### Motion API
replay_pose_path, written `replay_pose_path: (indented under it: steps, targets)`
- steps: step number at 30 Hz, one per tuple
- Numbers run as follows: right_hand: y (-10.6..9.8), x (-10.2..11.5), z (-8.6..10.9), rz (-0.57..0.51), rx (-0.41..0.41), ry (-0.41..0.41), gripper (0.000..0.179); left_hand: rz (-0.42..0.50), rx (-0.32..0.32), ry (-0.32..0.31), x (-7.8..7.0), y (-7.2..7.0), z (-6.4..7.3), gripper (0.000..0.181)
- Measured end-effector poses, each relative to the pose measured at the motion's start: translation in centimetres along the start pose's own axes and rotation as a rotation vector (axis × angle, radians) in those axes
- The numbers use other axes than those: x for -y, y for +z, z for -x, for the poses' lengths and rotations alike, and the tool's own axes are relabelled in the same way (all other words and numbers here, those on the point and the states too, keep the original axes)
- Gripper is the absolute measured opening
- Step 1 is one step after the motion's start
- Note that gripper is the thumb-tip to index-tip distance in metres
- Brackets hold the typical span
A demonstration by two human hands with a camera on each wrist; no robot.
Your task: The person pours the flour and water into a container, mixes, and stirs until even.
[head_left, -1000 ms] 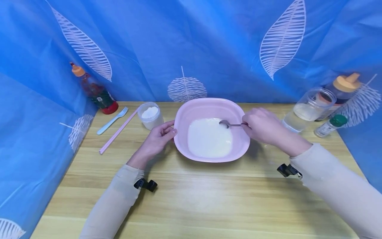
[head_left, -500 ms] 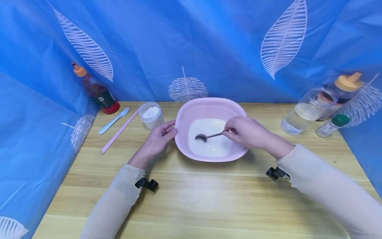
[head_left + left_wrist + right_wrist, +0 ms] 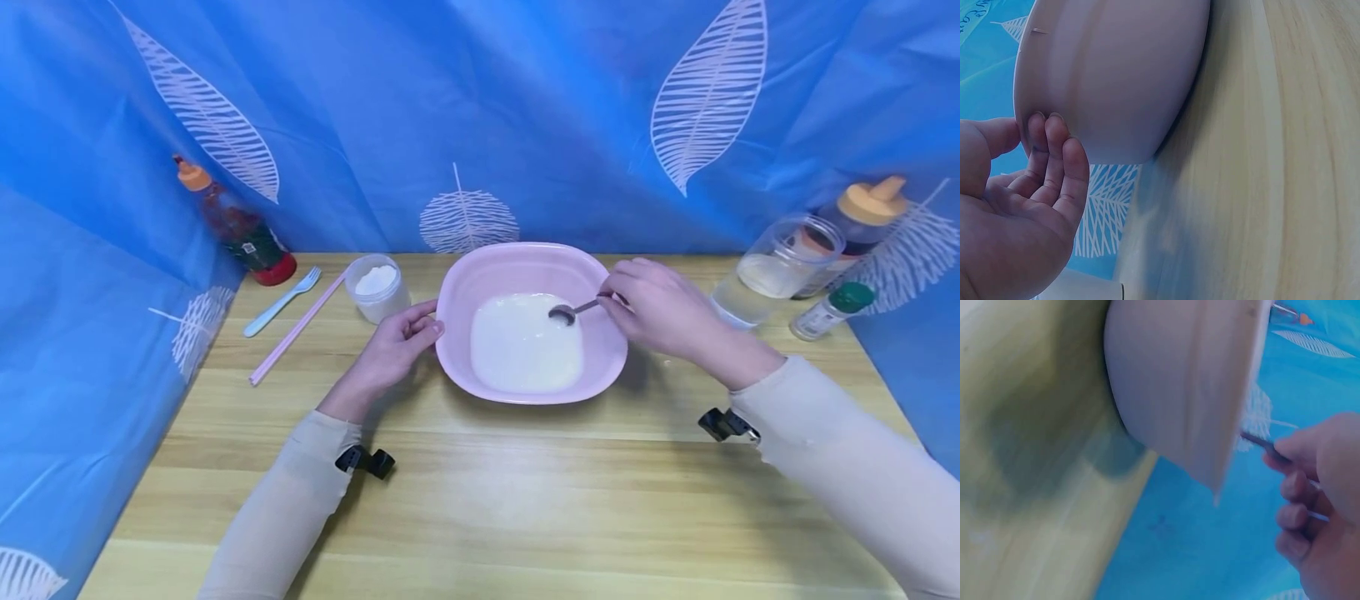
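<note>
A pink basin (image 3: 531, 398) with milky white liquid (image 3: 525, 350) in it stands on the wooden table. At its left rim, my left hand (image 3: 396, 348) pinches the edge, thumb on the rim and fingers under the lip, as the left wrist view shows. My right hand (image 3: 660, 312) grips the handle of a dark metal spoon (image 3: 564, 313) above the basin's right side. The spoon's bowl is at the liquid's upper right part; how deep it dips I cannot tell. In the right wrist view, the spoon's handle (image 3: 1261, 442) sits between thumb and forefinger, and the basin wall hides its bowl.
Left of the basin are a tub of white powder (image 3: 377, 287), pink chopsticks (image 3: 300, 329), a light blue fork (image 3: 282, 302) and a red sauce bottle (image 3: 247, 233). At right stand a clear cup of liquid (image 3: 765, 279), a green-capped shaker (image 3: 832, 311) and a yellow-capped bottle (image 3: 862, 217).
The spoon swept left and toward the front across the liquid, then came back to the upper right with my right hand. My left hand keeps its hold on the rim.
</note>
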State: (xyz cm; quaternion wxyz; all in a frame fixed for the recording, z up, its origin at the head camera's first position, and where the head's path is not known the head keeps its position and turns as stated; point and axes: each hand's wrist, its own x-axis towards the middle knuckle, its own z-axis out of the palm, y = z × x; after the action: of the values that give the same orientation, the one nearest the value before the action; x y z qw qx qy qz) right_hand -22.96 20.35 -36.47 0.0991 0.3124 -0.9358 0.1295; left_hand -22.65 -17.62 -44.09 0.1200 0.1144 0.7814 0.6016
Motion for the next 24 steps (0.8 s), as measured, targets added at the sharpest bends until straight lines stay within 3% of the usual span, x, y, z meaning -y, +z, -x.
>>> replay_pose_path:
  steps: [6, 8, 13, 18, 24]
  targets:
    - [-0.3, 0.2, 0.7, -0.090, 0.081, -0.126, 0.004, 0.003, -0.005, -0.008, 0.0, -0.2, 0.3, 0.052]
    - [0.4, 0.7, 0.5, -0.149, 0.107, -0.132, 0.005, 0.004, -0.005, -0.010, -0.1, -0.2, 0.3, 0.052]
    - [3.1, 2.3, -0.9, -0.228, 0.069, -0.084, 0.006, 0.002, -0.001, -0.004, -0.2, -0.1, 0.3, 0.052]
    - [4.2, 3.0, -2.3, -0.166, -0.006, -0.022, 0.008, 0.009, -0.004, -0.003, -0.1, 0.1, 0.2, 0.051]
    - [2.5, 1.5, -2.0, -0.041, 0.029, 0.050, 0.010, 0.007, -0.012, -0.007, -0.1, 0.1, 0.2, 0.052]
